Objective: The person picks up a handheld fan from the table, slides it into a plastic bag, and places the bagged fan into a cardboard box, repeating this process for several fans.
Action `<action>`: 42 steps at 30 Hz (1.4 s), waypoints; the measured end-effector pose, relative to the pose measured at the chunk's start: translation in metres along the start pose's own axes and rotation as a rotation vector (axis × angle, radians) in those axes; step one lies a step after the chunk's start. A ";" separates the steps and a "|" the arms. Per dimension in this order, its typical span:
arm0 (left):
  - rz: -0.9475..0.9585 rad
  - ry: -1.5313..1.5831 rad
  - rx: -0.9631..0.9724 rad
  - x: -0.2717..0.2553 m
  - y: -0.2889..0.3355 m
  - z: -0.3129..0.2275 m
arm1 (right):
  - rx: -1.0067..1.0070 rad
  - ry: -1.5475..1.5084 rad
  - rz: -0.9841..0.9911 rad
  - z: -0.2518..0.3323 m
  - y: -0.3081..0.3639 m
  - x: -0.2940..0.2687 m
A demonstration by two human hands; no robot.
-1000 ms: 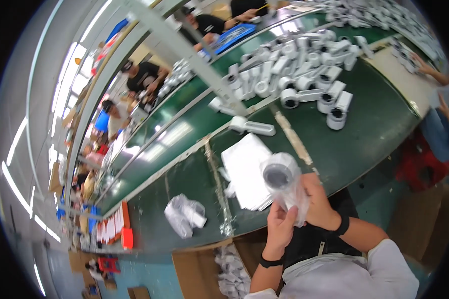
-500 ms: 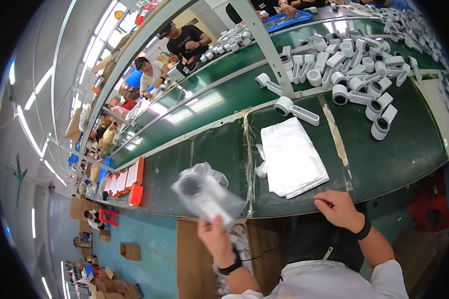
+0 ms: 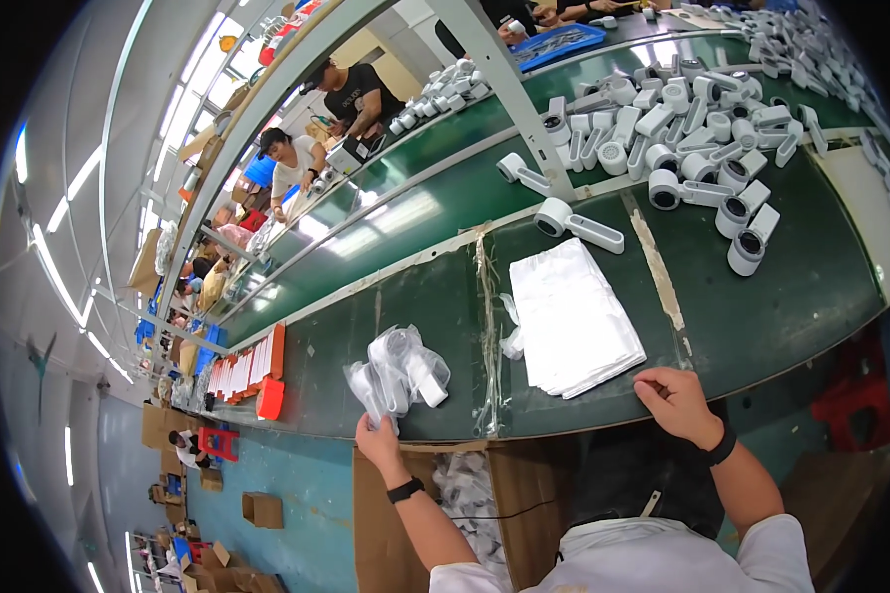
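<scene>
My left hand (image 3: 378,443) is closed on the lower end of a bagged white device (image 3: 390,381) with a round head and a handle, at the table's front edge. It lies against another bagged device (image 3: 425,376) in clear plastic. My right hand (image 3: 677,407) is held by the near right corner of a stack of flat white plastic bags (image 3: 576,321), its fingers loosely bent and apart with nothing seen in them. Beyond the stack lies one unbagged white device (image 3: 578,227).
A large heap of white devices (image 3: 677,119) covers the back right. A metal post (image 3: 519,109) rises behind the bags. Orange boxes with white sheets (image 3: 252,371) stand at the left end. Below the edge, a cardboard box (image 3: 524,494) holds bagged items. Other people work across the conveyor (image 3: 386,217).
My left hand has moved left and lowered the bagged device onto the table beside the other one. My right hand has shifted slightly right, staying near the bags.
</scene>
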State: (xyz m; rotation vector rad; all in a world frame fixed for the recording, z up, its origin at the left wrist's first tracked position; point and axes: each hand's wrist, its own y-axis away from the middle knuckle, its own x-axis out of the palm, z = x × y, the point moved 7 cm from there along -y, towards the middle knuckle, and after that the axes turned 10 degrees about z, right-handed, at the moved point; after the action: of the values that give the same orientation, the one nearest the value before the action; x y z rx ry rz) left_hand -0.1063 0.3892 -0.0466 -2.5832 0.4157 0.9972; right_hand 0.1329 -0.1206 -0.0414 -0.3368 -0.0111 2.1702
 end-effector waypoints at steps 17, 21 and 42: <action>0.106 -0.459 0.432 0.087 0.045 -0.132 | -0.047 0.063 -0.022 0.005 0.001 0.003; 0.126 -0.331 0.448 0.081 0.042 -0.124 | -0.053 0.040 -0.047 0.002 0.002 0.004; 0.502 0.111 1.019 0.110 0.204 -0.294 | -0.060 1.084 -0.545 0.006 -0.034 -0.245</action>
State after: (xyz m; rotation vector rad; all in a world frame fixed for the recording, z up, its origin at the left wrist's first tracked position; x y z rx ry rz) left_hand 0.0662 0.0683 0.0399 -1.6192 1.2564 0.5275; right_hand 0.2928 -0.2966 0.0271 -1.3267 0.3912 1.2444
